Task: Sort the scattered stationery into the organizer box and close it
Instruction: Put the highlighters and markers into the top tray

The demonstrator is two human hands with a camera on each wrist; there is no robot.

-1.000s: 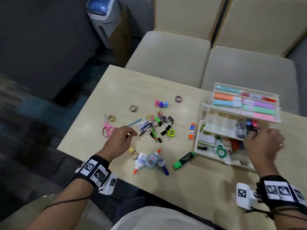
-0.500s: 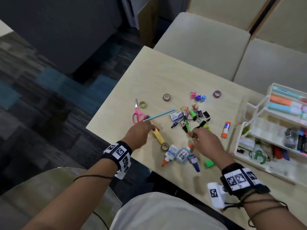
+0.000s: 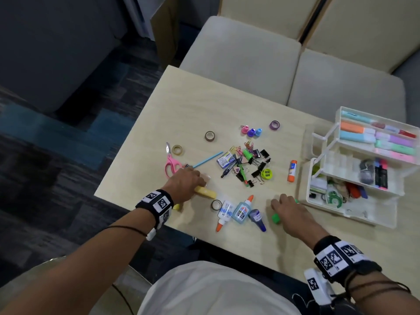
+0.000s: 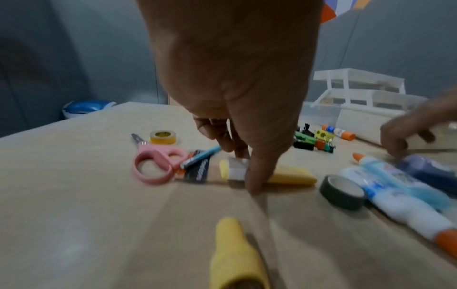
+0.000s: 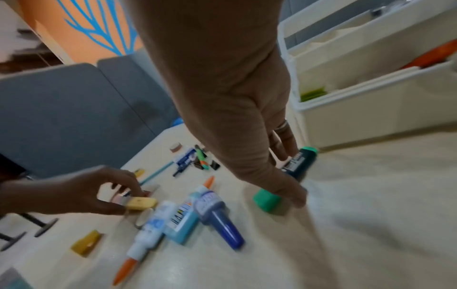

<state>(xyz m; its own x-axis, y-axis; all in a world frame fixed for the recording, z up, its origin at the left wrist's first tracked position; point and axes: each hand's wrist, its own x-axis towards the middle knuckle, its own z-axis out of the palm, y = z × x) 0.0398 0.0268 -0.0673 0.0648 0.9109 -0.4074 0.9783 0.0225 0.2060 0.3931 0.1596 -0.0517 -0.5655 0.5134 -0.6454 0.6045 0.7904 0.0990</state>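
Right now both hands are down on the table point(image 3: 204, 98) among the loose stationery. Left hand point(image 3: 184, 181) pinches a yellow highlighter point(image 4: 291, 177) between thumb and fingertips; its loose yellow cap point(image 4: 235, 254) lies apart, nearer the table edge. Right hand point(image 3: 289, 212) curls over a green highlighter point(image 5: 299, 164), fingers round the barrel, green end point(image 3: 276, 218) poking out. Organizer box point(image 3: 354, 208) stands open just beside the right hand, trays partly filled.

Judgement: both highlighters are light, stiff, smooth plastic, likely to roll; grip mid-barrel. The yellow one probably wants its cap back on first.

Head view alone shows the full spread: scissors point(image 3: 170, 164), tape rolls, clip pile point(image 3: 252, 164), glue bottles point(image 3: 241, 210). Left wrist view shows the yellow cap clearly, where the head view has it half hidden under the wrist. Right wrist view shows the green highlighter's dark label, hidden from above.
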